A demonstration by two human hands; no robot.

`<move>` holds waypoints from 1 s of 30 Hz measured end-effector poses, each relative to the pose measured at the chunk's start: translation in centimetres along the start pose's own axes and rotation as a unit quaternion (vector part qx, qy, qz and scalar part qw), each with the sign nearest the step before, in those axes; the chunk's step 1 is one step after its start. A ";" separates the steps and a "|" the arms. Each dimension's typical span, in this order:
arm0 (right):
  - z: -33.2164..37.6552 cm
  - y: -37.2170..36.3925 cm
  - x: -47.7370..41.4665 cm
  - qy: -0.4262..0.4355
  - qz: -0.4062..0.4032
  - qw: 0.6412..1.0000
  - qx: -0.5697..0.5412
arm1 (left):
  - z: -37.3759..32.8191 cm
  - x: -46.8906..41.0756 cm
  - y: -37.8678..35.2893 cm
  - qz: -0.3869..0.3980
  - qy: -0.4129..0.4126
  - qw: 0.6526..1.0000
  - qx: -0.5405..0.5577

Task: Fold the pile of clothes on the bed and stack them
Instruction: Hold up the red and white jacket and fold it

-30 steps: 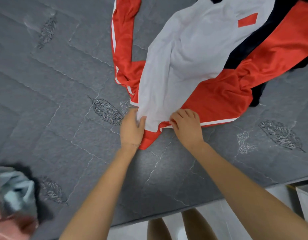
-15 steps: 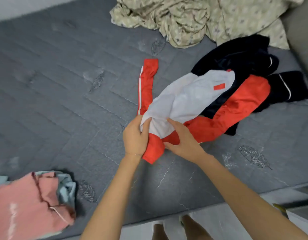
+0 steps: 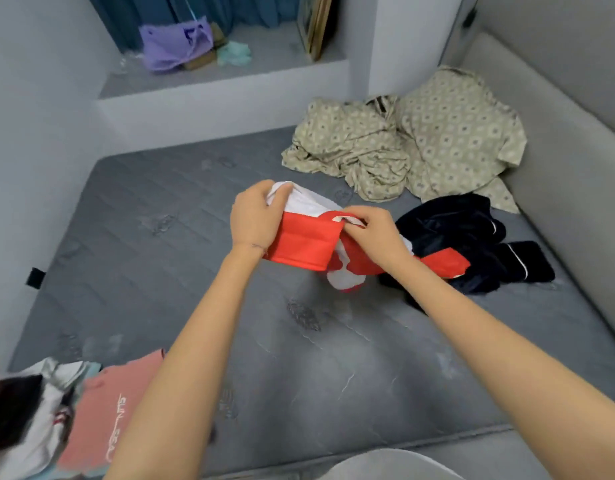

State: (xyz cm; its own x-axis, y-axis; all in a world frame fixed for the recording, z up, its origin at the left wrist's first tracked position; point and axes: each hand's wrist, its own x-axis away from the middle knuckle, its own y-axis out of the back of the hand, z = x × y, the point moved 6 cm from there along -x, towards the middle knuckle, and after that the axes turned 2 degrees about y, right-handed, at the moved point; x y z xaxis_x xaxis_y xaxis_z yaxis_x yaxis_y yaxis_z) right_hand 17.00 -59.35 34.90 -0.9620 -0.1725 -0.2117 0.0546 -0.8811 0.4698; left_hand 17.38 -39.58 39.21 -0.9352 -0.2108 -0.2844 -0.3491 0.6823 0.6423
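A red and white garment [image 3: 306,244] is lifted off the grey mattress [image 3: 160,271]. My left hand [image 3: 255,216] grips its left upper edge, white cloth bunched in the fingers. My right hand [image 3: 371,233] pinches the white-trimmed hem at its right upper edge. The garment's lower part trails down to the mattress beside a dark navy garment [image 3: 472,244]. A stack of clothes with a pink top [image 3: 108,414] uppermost lies at the near left corner.
A crumpled beige patterned sheet [image 3: 403,147] lies at the far right of the bed. Grey padded walls border the right side. A ledge behind the bed holds a purple bag [image 3: 174,43]. The mattress's front edge runs below my arms.
Both hands have lifted the red and white garment up off the mattress. The head has tilted up, bringing the far wall, the ledge and the whole bed into view.
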 end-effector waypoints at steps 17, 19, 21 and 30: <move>15.8 -8.5 -0.6 -0.021 -0.045 0.994 -0.101 | 9.9 5.2 11.4 0.285 0.077 0.933 0.206; 16.0 -8.9 0.0 -0.060 -0.032 0.988 -0.138 | 10.8 7.5 10.9 0.316 0.087 0.915 0.235; 16.3 -9.3 0.8 -0.100 -0.017 0.977 -0.187 | 12.6 9.2 9.9 0.365 0.107 0.883 0.274; 16.3 -10.2 3.5 -0.171 0.043 0.942 -0.284 | 12.4 9.9 8.7 0.211 0.143 0.936 0.244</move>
State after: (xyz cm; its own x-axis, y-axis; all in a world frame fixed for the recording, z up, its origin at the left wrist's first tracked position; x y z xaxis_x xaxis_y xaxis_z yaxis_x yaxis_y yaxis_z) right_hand 8.73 -43.83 43.32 -0.9719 -0.1881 0.1413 0.1778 -0.9806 -0.0821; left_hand 5.77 -27.04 33.15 -0.9856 0.0177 0.1682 0.0572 0.9708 0.2329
